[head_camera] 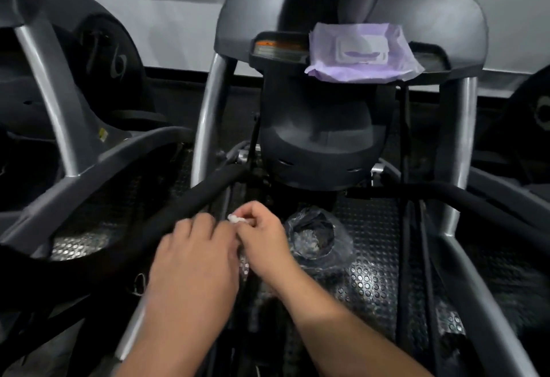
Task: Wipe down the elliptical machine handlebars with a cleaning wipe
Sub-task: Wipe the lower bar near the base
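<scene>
A small crumpled white wipe (pixel 235 219) shows between my two hands, low in the middle of the view. My right hand (pixel 263 237) pinches it with curled fingers. My left hand (pixel 193 253) lies against the right one, fingers bent toward the wipe; whether it holds the wipe I cannot tell. The black padded left handlebar (pixel 205 195) runs diagonally just above my left hand. The right handlebar (pixel 464 201) curves away to the right. A purple wipes pack (pixel 361 54) lies on the console ledge (pixel 276 49).
A clear plastic bag (pixel 317 235) with crumpled contents sits on the studded rubber floor (pixel 372 275) right of my hands. Silver frame tubes (pixel 208 109) rise on both sides. Another machine (pixel 89 79) stands at the left.
</scene>
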The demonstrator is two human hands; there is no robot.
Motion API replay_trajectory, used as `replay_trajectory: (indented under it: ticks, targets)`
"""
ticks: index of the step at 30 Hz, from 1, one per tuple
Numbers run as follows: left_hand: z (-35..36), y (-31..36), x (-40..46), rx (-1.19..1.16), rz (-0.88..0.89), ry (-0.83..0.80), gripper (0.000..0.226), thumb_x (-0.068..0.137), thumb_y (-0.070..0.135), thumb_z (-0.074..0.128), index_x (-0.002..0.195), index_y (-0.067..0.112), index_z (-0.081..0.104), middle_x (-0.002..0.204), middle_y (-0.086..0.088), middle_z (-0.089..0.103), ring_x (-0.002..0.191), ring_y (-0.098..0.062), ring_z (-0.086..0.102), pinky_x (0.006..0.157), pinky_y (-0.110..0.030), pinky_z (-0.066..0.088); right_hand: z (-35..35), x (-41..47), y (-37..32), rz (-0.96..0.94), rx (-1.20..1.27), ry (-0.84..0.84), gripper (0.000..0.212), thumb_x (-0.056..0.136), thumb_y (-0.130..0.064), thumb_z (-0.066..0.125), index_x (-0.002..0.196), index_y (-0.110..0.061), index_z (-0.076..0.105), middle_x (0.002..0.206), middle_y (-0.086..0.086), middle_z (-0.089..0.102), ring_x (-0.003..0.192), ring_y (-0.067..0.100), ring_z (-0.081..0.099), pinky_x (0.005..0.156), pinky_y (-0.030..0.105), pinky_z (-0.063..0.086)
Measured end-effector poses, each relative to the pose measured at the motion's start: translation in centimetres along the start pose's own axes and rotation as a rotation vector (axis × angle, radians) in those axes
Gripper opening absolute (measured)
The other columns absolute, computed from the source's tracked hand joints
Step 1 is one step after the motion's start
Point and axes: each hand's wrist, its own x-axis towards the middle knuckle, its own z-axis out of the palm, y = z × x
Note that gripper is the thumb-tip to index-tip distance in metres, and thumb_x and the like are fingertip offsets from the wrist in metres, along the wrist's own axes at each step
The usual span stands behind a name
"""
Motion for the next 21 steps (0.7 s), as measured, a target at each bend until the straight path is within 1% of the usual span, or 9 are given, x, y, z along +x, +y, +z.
replay_trajectory:
  ticks: [4, 6, 8, 9, 12, 14, 16, 18, 21]
  targets:
    - [8.6, 4.5, 0.8, -0.235, 0.023, -0.183, 0.012, 0.09, 0.034, 0.06, 0.083, 0.024, 0.061, 0.083, 0.002, 0.058, 0.08, -0.026, 0.061, 0.067, -0.042, 0.053, -6.5, 1.7, 6.8, 0.155, 0.069, 0.157, 0.018, 0.09, 0.007, 0.056, 0.084, -0.009, 0.062, 0.058, -0.003, 0.057, 0.052, 0.008, 0.05, 0.047, 0.019, 0.04]
    - [13.6, 6.2, 1.2, -0.291, 0.014, -0.301, 0.015, 0.095, 0.039, 0.056, 0.091, 0.025, 0.061, 0.093, 0.002, 0.06, 0.091, -0.025, 0.063, 0.076, -0.04, 0.053, -10.1, 3.0, 11.6, 0.264, 0.089, 0.219, 0.018, 0.09, 0.008, 0.053, 0.09, -0.008, 0.062, 0.073, 0.005, 0.064, 0.064, 0.014, 0.059, 0.055, 0.025, 0.05]
    - [18.2, 7.6, 1.3, -0.306, 0.047, -0.384, 0.019, 0.1, 0.039, 0.047, 0.1, 0.025, 0.059, 0.105, 0.002, 0.06, 0.102, -0.023, 0.061, 0.086, -0.039, 0.05, -13.8, 4.0, 16.7, 0.345, -0.044, 0.236, 0.016, 0.093, 0.002, 0.053, 0.096, -0.011, 0.062, 0.092, 0.011, 0.068, 0.078, 0.019, 0.065, 0.063, 0.03, 0.056]
    - [20.1, 8.1, 1.3, -0.285, 0.086, -0.402, 0.021, 0.102, 0.039, 0.043, 0.103, 0.025, 0.058, 0.109, 0.003, 0.059, 0.106, -0.022, 0.06, 0.088, -0.038, 0.048, -15.5, 4.3, 19.1, 0.371, -0.141, 0.228, 0.016, 0.094, -0.001, 0.053, 0.097, -0.014, 0.062, 0.095, 0.012, 0.068, 0.079, 0.02, 0.065, 0.064, 0.032, 0.057]
    - [27.3, 9.2, 1.8, -0.244, 0.165, -0.436, 0.021, 0.104, 0.038, 0.039, 0.107, 0.026, 0.057, 0.113, 0.003, 0.059, 0.109, -0.019, 0.059, 0.09, -0.035, 0.047, -19.4, 6.3, 26.5, 0.394, -0.374, 0.199, 0.012, 0.095, -0.01, 0.052, 0.09, -0.019, 0.059, 0.085, 0.008, 0.067, 0.07, 0.019, 0.062, 0.062, 0.043, 0.055]
    - [32.2, 9.5, 2.2, -0.269, 0.155, -0.46, 0.021, 0.103, 0.037, 0.042, 0.105, 0.024, 0.059, 0.11, 0.002, 0.061, 0.106, -0.019, 0.062, 0.086, -0.034, 0.048, -20.9, 8.0, 30.4, 0.399, -0.477, 0.211, 0.013, 0.094, -0.013, 0.052, 0.087, -0.02, 0.06, 0.082, 0.005, 0.067, 0.068, 0.018, 0.062, 0.061, 0.038, 0.052]
    - [36.9, 9.8, 2.6, -0.292, 0.135, -0.496, 0.022, 0.102, 0.035, 0.045, 0.102, 0.021, 0.062, 0.106, 0.0, 0.064, 0.101, -0.022, 0.064, 0.079, -0.033, 0.047, -21.8, 10.0, 33.7, 0.399, -0.523, 0.238, 0.013, 0.094, -0.012, 0.052, 0.085, -0.019, 0.06, 0.077, 0.002, 0.067, 0.061, 0.014, 0.059, 0.054, 0.027, 0.045]
    - [41.6, 9.9, 3.4, -0.316, 0.116, -0.512, 0.022, 0.099, 0.034, 0.047, 0.104, 0.021, 0.064, 0.105, 0.0, 0.065, 0.099, -0.023, 0.066, 0.076, -0.031, 0.045, -22.6, 12.6, 37.0, 0.396, -0.575, 0.272, 0.012, 0.095, -0.013, 0.053, 0.085, -0.019, 0.056, 0.072, 0.001, 0.065, 0.057, 0.013, 0.055, 0.047, 0.023, 0.038]
    - [47.1, 9.6, 5.3, -0.349, 0.103, -0.51, 0.02, 0.096, 0.034, 0.05, 0.102, 0.025, 0.067, 0.107, 0.002, 0.065, 0.104, -0.022, 0.066, 0.082, -0.033, 0.051, -23.3, 16.5, 41.3, 0.414, -0.601, 0.299, 0.01, 0.093, -0.014, 0.054, 0.086, -0.02, 0.051, 0.083, 0.008, 0.067, 0.071, 0.023, 0.061, 0.059, 0.027, 0.045]
